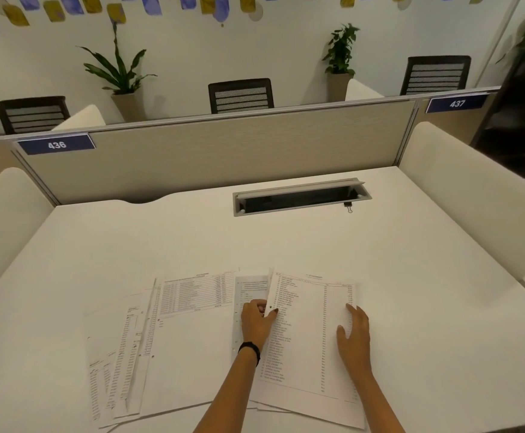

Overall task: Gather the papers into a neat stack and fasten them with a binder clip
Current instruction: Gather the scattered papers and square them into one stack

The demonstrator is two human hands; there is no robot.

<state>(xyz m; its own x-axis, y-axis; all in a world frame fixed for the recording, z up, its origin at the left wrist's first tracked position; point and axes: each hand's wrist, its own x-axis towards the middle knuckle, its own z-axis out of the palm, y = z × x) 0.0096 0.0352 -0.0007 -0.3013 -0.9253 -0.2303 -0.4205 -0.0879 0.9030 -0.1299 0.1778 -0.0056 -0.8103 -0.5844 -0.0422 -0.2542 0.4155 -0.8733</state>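
Several printed papers (189, 332) lie fanned out and overlapping on the near part of the white desk (161, 239). The rightmost top sheet (311, 332) carries a printed list. My left hand (256, 321), with a black band at the wrist, pinches that sheet's left edge between thumb and fingers. My right hand (353, 335) rests flat on the sheet's right side, fingers apart. A small black binder clip (348, 206) lies far off, beside the front right corner of the cable tray.
An open grey cable tray (298, 198) is set into the desk at the back. A beige partition (217, 157) with signs 436 and 437 closes the far side. White side panels (473, 195) flank the desk. Chairs and potted plants stand beyond.
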